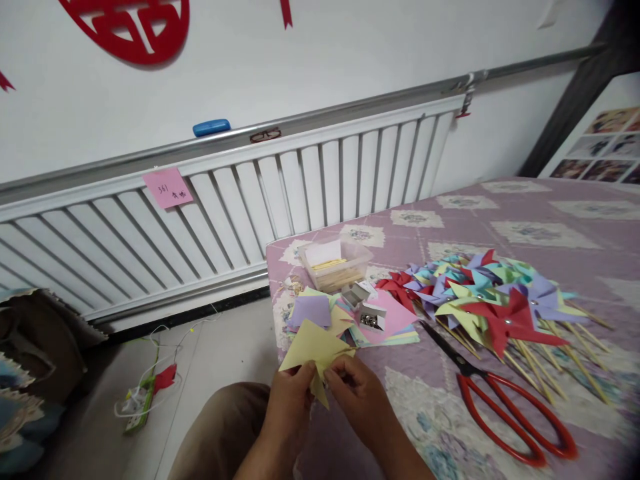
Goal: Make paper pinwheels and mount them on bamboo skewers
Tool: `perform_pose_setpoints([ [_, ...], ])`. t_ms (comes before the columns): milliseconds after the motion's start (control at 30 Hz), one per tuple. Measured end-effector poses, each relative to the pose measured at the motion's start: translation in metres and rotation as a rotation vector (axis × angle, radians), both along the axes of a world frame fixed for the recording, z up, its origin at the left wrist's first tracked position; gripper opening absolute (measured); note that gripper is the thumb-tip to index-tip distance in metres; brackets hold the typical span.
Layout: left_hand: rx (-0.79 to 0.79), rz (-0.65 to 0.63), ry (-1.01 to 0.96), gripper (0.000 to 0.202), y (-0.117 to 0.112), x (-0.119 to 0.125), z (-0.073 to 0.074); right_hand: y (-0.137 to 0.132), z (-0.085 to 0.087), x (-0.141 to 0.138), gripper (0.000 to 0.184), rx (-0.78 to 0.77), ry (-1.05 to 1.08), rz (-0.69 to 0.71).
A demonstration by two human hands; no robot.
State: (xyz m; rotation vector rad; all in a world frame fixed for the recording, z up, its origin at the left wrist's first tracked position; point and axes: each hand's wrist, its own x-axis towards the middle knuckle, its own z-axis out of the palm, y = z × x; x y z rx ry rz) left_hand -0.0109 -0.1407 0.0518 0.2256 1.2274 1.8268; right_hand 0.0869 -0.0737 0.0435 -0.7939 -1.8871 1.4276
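A piece of yellow paper (311, 348) with cut, partly folded corners is held between my two hands over the table's front edge. My left hand (295, 390) pinches its lower left part between thumb and fingers. On the right side, my right hand (356, 383) has its fingers closed at the paper's edge; whether they grip anything besides the paper is hidden. Just beyond lie a purple paper square (311, 311), pink paper (400, 313) and a small open box of metal fasteners (372, 318). Red-handled scissors (500, 393) rest to the right of my right hand.
Finished paper pinwheels (505, 313) on wooden sticks lie heaped at the right. A clear plastic box (340, 267) holding sticks stands at the back. Behind the table is a white radiator (320, 180). A power strip (137, 417) with cables lies on the floor.
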Motion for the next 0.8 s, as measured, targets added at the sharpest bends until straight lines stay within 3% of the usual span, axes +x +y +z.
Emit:
perform_pose_setpoints([
  [233, -0.044, -0.004, 0.038, 0.027, -0.002, 0.002, -0.007, 0.002, -0.004, -0.001, 0.025, 0.047, -0.029, -0.041],
  [500, -0.078, -0.020, 0.152, 0.033, -0.001, 0.005, 0.001, 0.003, -0.005, -0.002, 0.024, 0.074, -0.018, -0.086],
  [800, -0.145, -0.007, 0.228, 0.034, -0.003, 0.005, -0.008, 0.001, -0.005, -0.001, 0.023, 0.065, 0.033, -0.126],
])
